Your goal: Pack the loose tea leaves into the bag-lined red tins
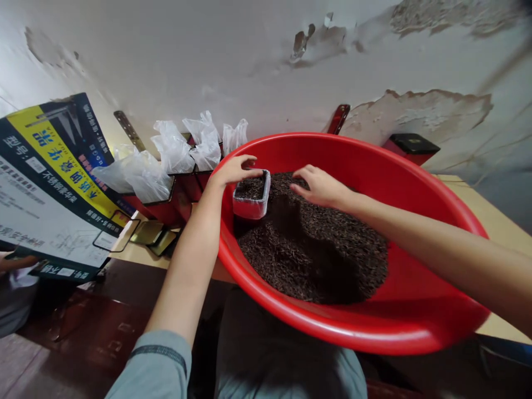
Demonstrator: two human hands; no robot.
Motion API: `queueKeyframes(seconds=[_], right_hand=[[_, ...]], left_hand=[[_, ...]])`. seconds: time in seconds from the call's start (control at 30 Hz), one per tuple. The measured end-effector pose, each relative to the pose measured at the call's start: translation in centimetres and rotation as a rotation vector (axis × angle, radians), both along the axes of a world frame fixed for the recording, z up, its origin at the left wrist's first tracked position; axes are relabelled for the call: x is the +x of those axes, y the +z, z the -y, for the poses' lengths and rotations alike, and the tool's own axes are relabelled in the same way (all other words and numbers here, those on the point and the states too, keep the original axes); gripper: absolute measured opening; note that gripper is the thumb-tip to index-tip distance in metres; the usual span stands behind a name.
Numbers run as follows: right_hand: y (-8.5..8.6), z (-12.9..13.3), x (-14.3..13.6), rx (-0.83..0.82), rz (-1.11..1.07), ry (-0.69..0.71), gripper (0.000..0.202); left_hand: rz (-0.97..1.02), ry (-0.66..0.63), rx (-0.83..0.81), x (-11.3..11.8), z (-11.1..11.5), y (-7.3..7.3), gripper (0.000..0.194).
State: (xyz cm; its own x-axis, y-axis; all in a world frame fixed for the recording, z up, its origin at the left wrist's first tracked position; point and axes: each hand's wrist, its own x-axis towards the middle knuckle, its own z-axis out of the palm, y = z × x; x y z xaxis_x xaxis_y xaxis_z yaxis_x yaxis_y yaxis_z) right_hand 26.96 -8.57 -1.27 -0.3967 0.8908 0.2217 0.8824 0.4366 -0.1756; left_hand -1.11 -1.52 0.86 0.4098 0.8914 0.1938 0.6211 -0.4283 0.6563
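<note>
A large red plastic tub [432,266] holds a heap of dark, thin, dry pieces that look like loose tea leaves [344,233]. At the tub's left side is a small red box [250,208] lined with clear plastic and filled with the same dark leaves. My left hand [235,169] is at the box's far left rim, its thumb over the opening and its fingers curved along the back edge. Above the heap, right of the box, my right hand [320,187] has thumb and fingers apart with nothing visible between them.
Left of the tub stand several dark red tins with clear plastic bags [172,148] sticking out. Gold-coloured lids [152,235] lie near the table edge. A large printed carton [54,188] leans at far left, beside another person's arm [19,261]. A black-topped red tin [411,145] stands behind the tub.
</note>
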Motion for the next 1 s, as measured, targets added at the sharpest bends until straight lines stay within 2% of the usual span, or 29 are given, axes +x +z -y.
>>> queueKeyframes(seconds=[0.07, 0.1, 0.2, 0.27, 0.4, 0.57, 0.73, 0.93, 1.0], right_hand=[[-3.0, 1.3, 2.3, -0.161, 0.121, -0.151, 0.067], [-4.4, 1.9, 3.0, -0.24, 0.153, -0.226, 0.074], [-7.5, 2.9, 3.4, -0.38, 0.201, -0.31, 0.081], [-8.3, 3.3, 2.8, -0.35, 0.2, -0.297, 0.082], [-8.1, 3.7, 1.7, -0.235, 0.17, -0.327, 0.073], [-8.1, 3.5, 1.7, -0.205, 0.175, -0.294, 0.061], [-7.9, 2.5, 2.5, -0.239, 0.174, -0.235, 0.054], [-6.7, 1.7, 2.8, -0.256, 0.173, -0.195, 0.04], [-6.2, 1.6, 2.7, -0.242, 0.157, -0.194, 0.04]], left_hand=[[-0.123, -0.146, -0.069, 0.0, 0.0, 0.0, 0.076], [-0.174, -0.172, -0.079, 0.0, -0.1, 0.0, 0.08], [-0.211, -0.125, -0.044, 0.2, -0.4, -0.4, 0.066], [-0.183, -0.076, -0.016, 0.3, -0.5, -0.6, 0.054], [-0.11, -0.061, -0.055, -0.1, -0.4, -0.5, 0.047], [-0.04, -0.128, -0.169, -1.2, -0.8, -0.4, 0.064], [0.001, -0.033, -0.158, -0.8, -1.4, -0.8, 0.049], [-0.034, -0.057, -0.171, -0.4, -0.8, -0.2, 0.038], [-0.088, -0.013, -0.139, 0.0, -0.7, -0.3, 0.032]])
